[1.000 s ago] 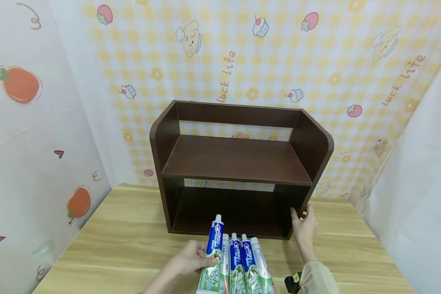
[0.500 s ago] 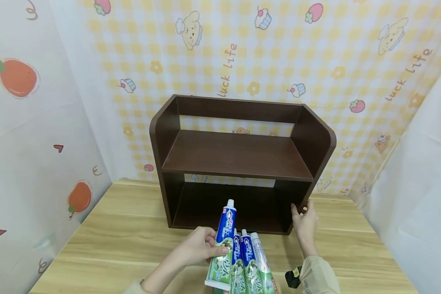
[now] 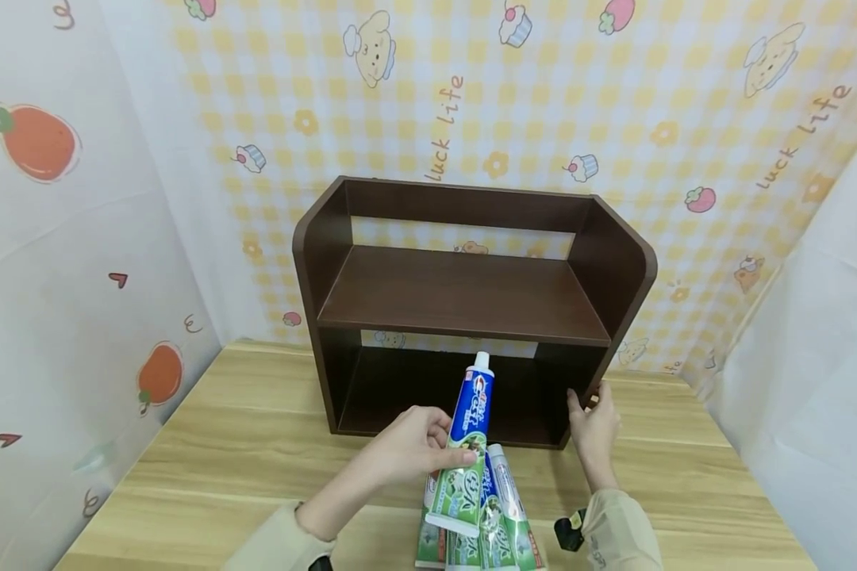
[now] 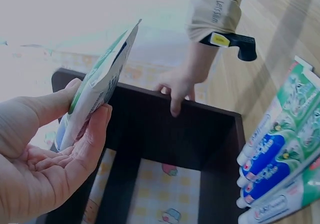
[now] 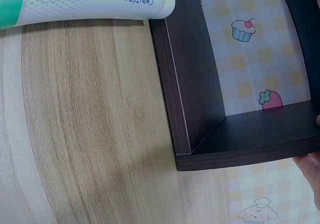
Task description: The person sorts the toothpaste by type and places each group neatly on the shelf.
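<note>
My left hand (image 3: 424,448) pinches a blue and green toothpaste tube (image 3: 471,408) between thumb and fingers. Its white cap points up, overlapping the lower compartment of a dark brown two-tier shelf (image 3: 464,293) in the head view. Seen from the left wrist, the held tube (image 4: 102,87) is nearly edge-on. My right hand (image 3: 594,432) grips the shelf's right side panel low down, thumb on the inner face and fingers outside. Several more toothpaste tubes (image 3: 517,507) lie side by side on the table before the shelf, caps toward it, partly hidden behind the held tube.
The shelf stands on a wood-grain table (image 3: 207,444), its two tiers bare. Behind it hangs a yellow checked cloth (image 3: 428,103). White sheets flank both sides. A black wrist camera (image 3: 570,530) sits by the right sleeve.
My left hand has lifted the toothpaste tube from the row's left end and moved it up and right, toward the shelf. The right hand keeps its grip on the side panel.
</note>
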Action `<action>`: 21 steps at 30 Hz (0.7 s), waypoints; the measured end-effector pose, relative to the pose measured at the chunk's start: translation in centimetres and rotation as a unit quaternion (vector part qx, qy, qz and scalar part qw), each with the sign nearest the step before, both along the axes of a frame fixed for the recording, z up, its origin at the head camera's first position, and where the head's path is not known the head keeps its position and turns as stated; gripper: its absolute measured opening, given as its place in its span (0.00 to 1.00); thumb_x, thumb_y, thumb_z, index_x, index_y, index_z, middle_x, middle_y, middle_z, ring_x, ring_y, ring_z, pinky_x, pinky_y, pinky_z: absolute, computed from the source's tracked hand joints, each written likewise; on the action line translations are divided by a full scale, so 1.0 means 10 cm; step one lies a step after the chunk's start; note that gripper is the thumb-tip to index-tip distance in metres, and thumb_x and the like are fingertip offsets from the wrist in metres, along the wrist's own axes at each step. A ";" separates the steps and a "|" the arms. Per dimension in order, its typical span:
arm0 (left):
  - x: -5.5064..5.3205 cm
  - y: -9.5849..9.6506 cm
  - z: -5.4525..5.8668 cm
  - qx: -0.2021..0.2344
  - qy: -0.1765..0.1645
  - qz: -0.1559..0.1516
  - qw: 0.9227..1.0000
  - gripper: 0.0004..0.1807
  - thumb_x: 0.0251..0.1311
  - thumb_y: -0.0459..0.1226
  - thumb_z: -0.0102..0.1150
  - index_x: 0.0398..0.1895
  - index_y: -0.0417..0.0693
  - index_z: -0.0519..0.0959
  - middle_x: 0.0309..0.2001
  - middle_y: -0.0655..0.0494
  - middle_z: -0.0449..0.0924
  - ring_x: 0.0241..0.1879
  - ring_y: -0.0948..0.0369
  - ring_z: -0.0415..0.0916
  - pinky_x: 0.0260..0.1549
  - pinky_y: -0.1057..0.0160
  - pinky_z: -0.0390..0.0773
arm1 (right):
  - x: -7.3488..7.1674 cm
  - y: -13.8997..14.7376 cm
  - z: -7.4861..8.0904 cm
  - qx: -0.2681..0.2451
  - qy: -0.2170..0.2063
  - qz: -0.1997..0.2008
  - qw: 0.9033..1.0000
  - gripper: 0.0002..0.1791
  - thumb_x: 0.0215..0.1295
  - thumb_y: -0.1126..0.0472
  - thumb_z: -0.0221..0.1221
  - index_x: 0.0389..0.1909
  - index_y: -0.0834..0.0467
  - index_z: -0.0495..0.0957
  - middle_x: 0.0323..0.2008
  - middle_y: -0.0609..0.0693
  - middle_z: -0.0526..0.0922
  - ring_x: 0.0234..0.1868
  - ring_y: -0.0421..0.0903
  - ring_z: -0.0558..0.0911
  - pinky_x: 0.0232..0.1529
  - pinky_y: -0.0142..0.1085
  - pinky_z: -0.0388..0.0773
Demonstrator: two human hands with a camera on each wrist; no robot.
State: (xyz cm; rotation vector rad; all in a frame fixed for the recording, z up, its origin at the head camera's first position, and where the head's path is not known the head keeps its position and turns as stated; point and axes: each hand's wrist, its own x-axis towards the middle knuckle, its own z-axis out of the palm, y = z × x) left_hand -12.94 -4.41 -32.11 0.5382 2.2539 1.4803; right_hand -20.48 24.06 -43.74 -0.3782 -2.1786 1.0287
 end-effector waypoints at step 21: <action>-0.35 0.38 0.50 -0.027 0.015 0.020 0.999 0.23 0.50 0.46 0.65 0.43 0.38 0.74 0.30 0.51 0.81 0.24 0.61 0.79 0.30 0.63 0.81 | -0.02 0.02 0.00 -0.013 -0.003 0.008 1.000 0.12 0.56 0.66 0.59 0.38 0.65 0.68 0.41 0.65 0.79 0.39 0.66 0.81 0.38 0.54 0.76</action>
